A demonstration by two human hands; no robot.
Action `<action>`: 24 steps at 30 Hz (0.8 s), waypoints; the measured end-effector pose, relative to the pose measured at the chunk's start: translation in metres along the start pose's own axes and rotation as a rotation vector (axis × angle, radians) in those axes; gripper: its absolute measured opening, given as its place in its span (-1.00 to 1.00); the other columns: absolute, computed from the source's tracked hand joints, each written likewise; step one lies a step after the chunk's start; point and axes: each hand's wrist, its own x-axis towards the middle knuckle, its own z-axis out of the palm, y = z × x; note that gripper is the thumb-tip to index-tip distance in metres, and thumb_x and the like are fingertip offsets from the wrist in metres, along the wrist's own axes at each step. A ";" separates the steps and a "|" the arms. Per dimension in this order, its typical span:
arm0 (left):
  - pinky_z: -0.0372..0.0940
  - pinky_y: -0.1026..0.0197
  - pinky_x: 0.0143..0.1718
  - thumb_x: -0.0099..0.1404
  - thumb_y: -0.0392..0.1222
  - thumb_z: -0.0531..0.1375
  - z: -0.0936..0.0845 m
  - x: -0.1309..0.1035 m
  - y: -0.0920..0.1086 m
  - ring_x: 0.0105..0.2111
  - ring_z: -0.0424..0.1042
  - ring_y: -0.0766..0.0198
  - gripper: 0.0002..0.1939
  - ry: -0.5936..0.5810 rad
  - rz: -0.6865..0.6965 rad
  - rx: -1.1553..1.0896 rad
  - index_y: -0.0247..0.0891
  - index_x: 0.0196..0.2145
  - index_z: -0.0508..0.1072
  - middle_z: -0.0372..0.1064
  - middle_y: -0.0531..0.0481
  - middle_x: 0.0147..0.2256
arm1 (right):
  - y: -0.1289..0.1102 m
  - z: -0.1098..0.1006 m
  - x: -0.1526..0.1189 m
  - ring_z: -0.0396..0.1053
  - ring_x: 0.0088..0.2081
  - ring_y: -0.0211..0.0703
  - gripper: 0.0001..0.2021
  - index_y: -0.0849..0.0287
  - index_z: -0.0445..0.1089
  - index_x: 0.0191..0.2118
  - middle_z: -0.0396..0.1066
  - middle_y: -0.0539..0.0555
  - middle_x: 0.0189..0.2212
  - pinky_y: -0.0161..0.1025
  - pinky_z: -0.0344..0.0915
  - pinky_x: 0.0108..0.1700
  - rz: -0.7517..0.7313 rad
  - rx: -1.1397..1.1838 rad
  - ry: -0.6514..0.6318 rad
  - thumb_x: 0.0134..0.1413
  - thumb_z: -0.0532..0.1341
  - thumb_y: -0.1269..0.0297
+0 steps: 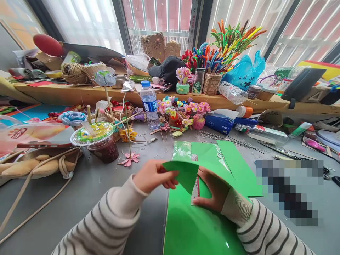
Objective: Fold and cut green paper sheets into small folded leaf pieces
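My left hand (156,176) pinches a lifted flap of green paper (184,174) between thumb and fingers. Beneath it, a ruler (196,189) with red markings lies on glossy green sheets (191,226) on the table. With thumb and fingers spread along its side, my right hand (215,187) presses on the ruler; its fingertips are partly hidden behind the flap. Another green sheet (239,170) lies beyond my right hand. A clear plastic strip (182,150) shows at the far left corner of the green stack.
A lidded drink cup (103,152) and a pink paper flower (129,159) stand to the left. Behind are a water bottle (150,106), crocheted flowers (186,109) and a blue tissue pack (219,122). Thin wires (225,138) lie to the right; a cluttered ledge (127,94) runs along the back.
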 end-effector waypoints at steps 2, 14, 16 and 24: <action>0.20 0.41 -0.63 -0.01 -0.13 0.12 -0.012 0.026 -0.012 -0.67 0.32 0.40 -0.73 -0.029 -0.099 -0.203 -0.40 -0.68 0.39 0.35 -0.02 -0.70 | 0.001 0.000 0.000 0.00 0.01 0.09 -0.24 0.23 0.01 0.04 0.05 0.19 0.02 0.02 -0.08 0.03 -0.009 0.015 -0.022 -0.31 0.07 -0.14; 0.01 0.41 -0.76 -0.04 0.03 0.11 -0.013 0.050 -0.045 -0.86 0.12 0.50 -0.53 -0.200 -0.072 -0.293 -0.36 -0.90 0.24 0.15 0.07 -0.88 | 0.010 -0.012 0.017 0.19 -0.10 -0.01 -0.55 0.23 0.24 -0.20 0.27 0.20 -0.16 -0.03 0.09 -0.05 0.329 0.432 0.122 -0.16 0.05 -0.01; 0.03 0.40 -0.73 0.00 0.01 0.08 -0.014 0.047 -0.044 -0.84 0.11 0.50 -0.52 -0.255 -0.033 -0.241 -0.34 -0.91 0.23 0.13 0.07 -0.88 | 0.015 -0.017 0.018 0.30 -0.29 -0.11 -0.68 0.19 0.26 -0.38 0.34 0.09 -0.37 -0.12 0.24 -0.18 0.475 0.667 0.255 -0.22 0.12 0.03; 0.04 0.39 -0.74 0.00 -0.03 0.09 -0.020 0.046 -0.047 -0.81 0.13 0.47 -0.60 -0.286 0.040 -0.130 -0.34 -0.82 0.27 0.17 0.07 -0.83 | 0.033 -0.036 0.012 0.20 -0.71 -0.42 -0.75 0.22 0.23 -0.62 0.20 -0.16 -0.74 -0.45 0.32 -0.65 0.891 1.289 0.627 -0.51 0.33 0.31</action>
